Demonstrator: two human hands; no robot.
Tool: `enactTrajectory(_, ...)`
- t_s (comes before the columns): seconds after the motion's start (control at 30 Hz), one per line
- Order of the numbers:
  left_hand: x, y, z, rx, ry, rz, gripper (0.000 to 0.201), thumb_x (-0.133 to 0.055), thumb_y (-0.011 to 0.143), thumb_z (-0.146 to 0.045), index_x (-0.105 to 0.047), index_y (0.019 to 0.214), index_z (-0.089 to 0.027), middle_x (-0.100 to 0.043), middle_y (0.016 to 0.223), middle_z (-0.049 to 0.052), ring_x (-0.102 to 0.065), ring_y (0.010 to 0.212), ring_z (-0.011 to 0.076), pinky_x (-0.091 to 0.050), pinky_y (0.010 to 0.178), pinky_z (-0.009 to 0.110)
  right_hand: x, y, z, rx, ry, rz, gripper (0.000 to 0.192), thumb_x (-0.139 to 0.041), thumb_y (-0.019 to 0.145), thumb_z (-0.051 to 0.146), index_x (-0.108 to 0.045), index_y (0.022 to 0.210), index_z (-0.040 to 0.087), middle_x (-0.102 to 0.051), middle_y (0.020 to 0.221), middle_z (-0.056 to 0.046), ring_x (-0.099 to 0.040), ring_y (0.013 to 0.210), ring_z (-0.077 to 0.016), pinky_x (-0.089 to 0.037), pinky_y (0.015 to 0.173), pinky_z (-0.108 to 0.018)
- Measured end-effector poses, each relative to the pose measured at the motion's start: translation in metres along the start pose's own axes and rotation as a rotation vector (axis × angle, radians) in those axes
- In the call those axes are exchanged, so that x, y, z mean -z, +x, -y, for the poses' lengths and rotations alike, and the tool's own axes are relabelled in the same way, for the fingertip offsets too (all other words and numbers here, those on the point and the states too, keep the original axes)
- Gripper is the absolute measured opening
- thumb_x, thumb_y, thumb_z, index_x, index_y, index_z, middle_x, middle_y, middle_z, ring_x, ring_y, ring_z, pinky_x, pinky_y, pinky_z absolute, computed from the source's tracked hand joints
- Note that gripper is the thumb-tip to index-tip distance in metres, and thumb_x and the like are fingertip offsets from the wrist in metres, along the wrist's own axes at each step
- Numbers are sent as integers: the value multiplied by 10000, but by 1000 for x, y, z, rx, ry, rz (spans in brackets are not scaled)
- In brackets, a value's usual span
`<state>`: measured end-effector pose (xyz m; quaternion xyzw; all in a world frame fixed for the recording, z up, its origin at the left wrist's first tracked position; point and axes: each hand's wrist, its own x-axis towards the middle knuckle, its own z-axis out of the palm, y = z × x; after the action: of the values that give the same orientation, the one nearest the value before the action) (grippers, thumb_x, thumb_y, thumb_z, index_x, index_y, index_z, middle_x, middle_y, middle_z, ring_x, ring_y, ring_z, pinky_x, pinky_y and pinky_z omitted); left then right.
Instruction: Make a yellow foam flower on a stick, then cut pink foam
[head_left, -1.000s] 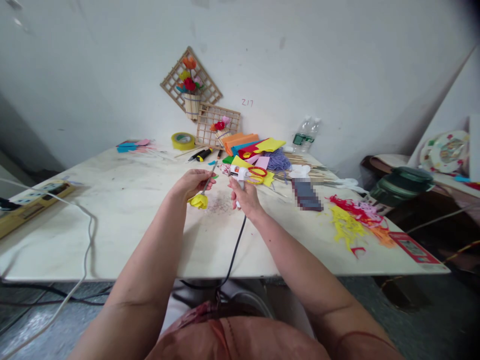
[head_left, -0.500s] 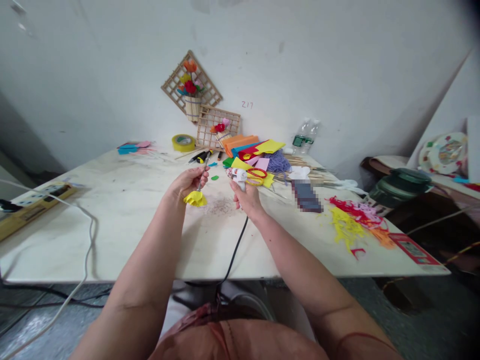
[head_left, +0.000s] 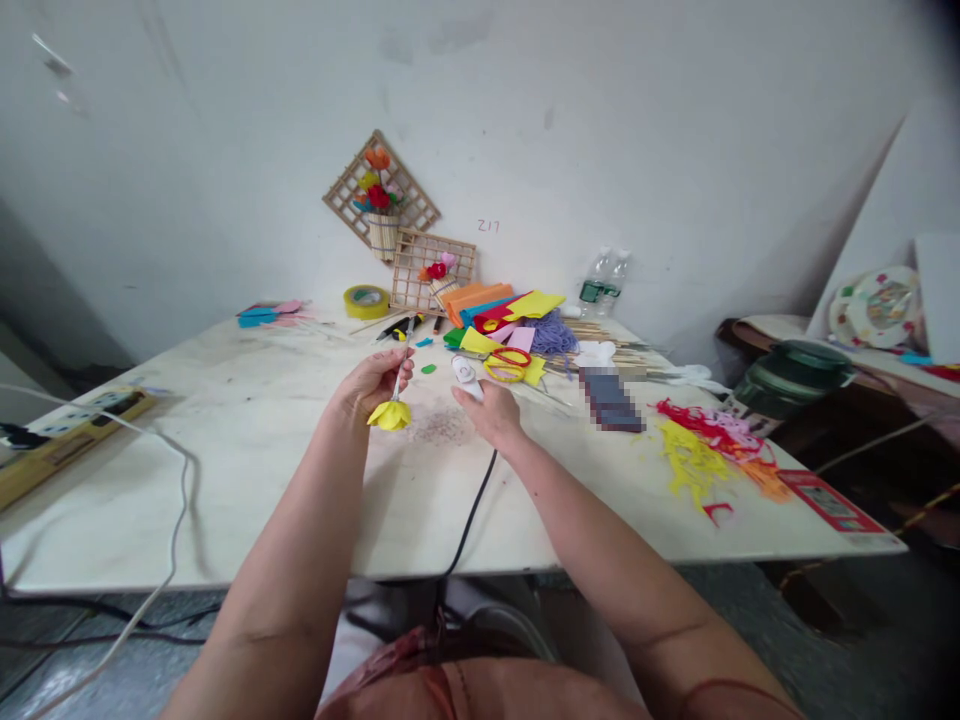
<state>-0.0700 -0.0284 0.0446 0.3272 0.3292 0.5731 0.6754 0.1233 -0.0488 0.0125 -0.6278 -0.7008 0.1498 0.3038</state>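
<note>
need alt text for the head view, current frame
A person's left hand holds a thin stick with a yellow paper flower hanging head-down, while the right hand grips a white glue gun above a pale table. Behind lie coloured foam sheets and orange-handled scissors.

Tape roll (head_left: 366, 300) back of table (head_left: 247, 420); scissors (head_left: 508, 363) R of it; power strip (head_left: 67, 435) far L edge.

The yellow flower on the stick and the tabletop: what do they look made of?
The yellow flower, held in the left hand, looks like matte craft foam or felt, cut into soft petals. The tabletop looks like polished pale stone, perhaps marble, given its faint veining and sheen.
</note>
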Motion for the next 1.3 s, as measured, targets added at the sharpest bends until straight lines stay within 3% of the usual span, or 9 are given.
enactTrajectory(0.3, 3, 0, -3, -18, 14, 15, 57, -546, 746, -51, -587, 721, -83, -499, 519, 12, -459, 408, 61, -400, 338, 136, -3, -1, -2, 51, -84, 9, 331, -449, 786, 396, -629, 1014, 237, -673, 906, -65, -611, 882, -233, -414, 698, -285)
enactTrajectory(0.5, 7, 1, -9, -70, 3, 43, 27, -586, 729, -71, -583, 717, -94, -505, 517, 0, -460, 413, 55, -403, 353, 128, -6, -2, -2, 92, -107, -36, 363, -452, 787, 353, -592, 1101, 238, -670, 913, -58, -610, 875, -228, -422, 711, -284)
enactTrajectory(0.73, 12, -11, -27, -199, -41, -16, 72, -525, 775, -78, -569, 727, -109, -508, 510, -13, -456, 411, 41, -391, 362, 109, -18, -3, -2, 116, -111, -41, 462, -497, 777, 364, -531, 1201, 183, -640, 1043, -96, -594, 943, -241, -432, 797, -316)
enactTrajectory(0.9, 14, -23, -51, -300, -35, -113, 18, -571, 771, -121, -576, 754, -123, -520, 520, -22, -476, 412, 33, -409, 391, 105, -31, -8, 4, 249, -119, 0, 585, -457, 789, 266, -348, 1348, 131, -582, 1178, -106, -578, 1008, -231, -423, 853, -319)
enactTrajectory(1.0, 8, -31, -67, -371, 10, -157, 27, -588, 776, -151, -586, 775, -124, -526, 520, -24, -483, 404, 34, -405, 397, 110, -42, -8, 17, 336, -132, 105, 660, -453, 790, 245, -227, 1402, 145, -556, 1218, -106, -578, 1018, -229, -433, 843, -321)
enactTrajectory(1.07, 0, -34, -73, -418, 42, -184, 47, -602, 772, -161, -589, 775, -116, -526, 514, -25, -479, 395, 32, -401, 401, 113, -54, -5, 32, 394, -139, 158, 645, -450, 795, 241, -228, 1397, 179, -550, 1226, -94, -580, 1012, -231, -440, 833, -330)
enactTrajectory(1.2, -20, -33, -67, -494, 128, -124, 72, -633, 743, -154, -585, 727, -103, -562, 535, -12, -486, 399, 37, -405, 414, 132, -87, 7, 77, 462, -121, 217, 509, -449, 827, 264, -359, 1322, 183, -601, 1121, -91, -572, 1010, -247, -433, 855, -359)
enactTrajectory(1.3, -29, -29, -53, -482, 200, -76, 118, -669, 714, -184, -580, 705, -107, -590, 555, 0, -505, 414, 49, -416, 426, 149, -112, 16, 119, 465, -34, 221, 345, -444, 863, 234, -501, 1199, 179, -549, 1196, -109, -466, 1163, -249, -362, 971, -352)
